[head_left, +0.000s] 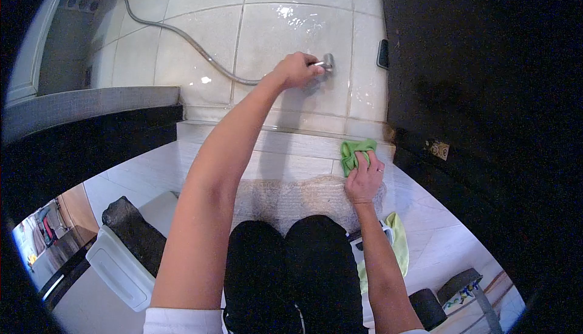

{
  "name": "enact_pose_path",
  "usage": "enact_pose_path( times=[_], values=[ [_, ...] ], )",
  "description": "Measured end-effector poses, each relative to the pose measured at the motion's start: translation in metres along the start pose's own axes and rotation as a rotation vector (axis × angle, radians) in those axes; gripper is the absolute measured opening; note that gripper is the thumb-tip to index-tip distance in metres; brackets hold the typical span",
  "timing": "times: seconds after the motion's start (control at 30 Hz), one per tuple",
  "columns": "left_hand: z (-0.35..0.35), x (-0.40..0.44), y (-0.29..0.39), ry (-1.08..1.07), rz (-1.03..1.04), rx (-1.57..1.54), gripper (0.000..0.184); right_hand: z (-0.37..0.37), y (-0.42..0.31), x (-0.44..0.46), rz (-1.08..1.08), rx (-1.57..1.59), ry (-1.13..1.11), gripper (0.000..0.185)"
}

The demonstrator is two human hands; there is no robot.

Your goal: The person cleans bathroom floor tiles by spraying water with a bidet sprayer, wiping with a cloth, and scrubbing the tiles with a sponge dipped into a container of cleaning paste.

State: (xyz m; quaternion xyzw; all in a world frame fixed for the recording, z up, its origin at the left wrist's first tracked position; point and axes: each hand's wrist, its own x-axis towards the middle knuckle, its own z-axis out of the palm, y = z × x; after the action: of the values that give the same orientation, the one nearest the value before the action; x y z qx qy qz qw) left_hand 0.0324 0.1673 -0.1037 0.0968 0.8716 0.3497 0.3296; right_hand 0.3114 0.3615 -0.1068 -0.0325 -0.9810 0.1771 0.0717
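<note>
My left hand [296,70] reaches out over the wet tiles, its fingers wrapped round a small chrome hand shower [328,62]. A grey metal hose [200,51] trails from that hand to the upper left. Pressed on the light ledge [291,146] at the tiled floor's near edge is a bunched green cloth [351,150]. My right hand [366,179] lies over this cloth with its fingers gripping it; a ring shows on one finger. Part of the cloth is hidden beneath the hand.
Water glints on the pale tiles [291,27]. A dark wall [461,79] stands on the right, a low tiled wall [91,106] on the left. My knees rest by a textured mat [297,197]. Behind are a pale plastic bin [119,264] and a yellow-green cloth [398,243].
</note>
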Motion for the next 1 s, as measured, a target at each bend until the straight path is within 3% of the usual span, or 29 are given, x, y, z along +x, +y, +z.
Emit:
enact_pose_path(
  times=[0.17,0.27,0.47,1.0],
  values=[
    [-0.025,0.005,-0.048,0.132,-0.1,-0.109,0.043,0.0,0.0,-0.001,-0.002,0.021,0.004,0.047],
    [-0.041,-0.005,-0.065,0.387,-0.331,-0.227,0.045,-0.002,-0.003,0.0,0.004,0.009,-0.003,0.049],
    [-0.049,-0.022,-0.101,0.789,-0.575,-0.313,0.041,0.002,0.001,-0.004,0.02,0.005,-0.013,0.049],
    [-0.054,-0.036,-0.071,0.895,-0.491,-0.265,0.041,-0.002,-0.001,-0.003,0.017,0.032,-0.034,0.046]
  ],
)
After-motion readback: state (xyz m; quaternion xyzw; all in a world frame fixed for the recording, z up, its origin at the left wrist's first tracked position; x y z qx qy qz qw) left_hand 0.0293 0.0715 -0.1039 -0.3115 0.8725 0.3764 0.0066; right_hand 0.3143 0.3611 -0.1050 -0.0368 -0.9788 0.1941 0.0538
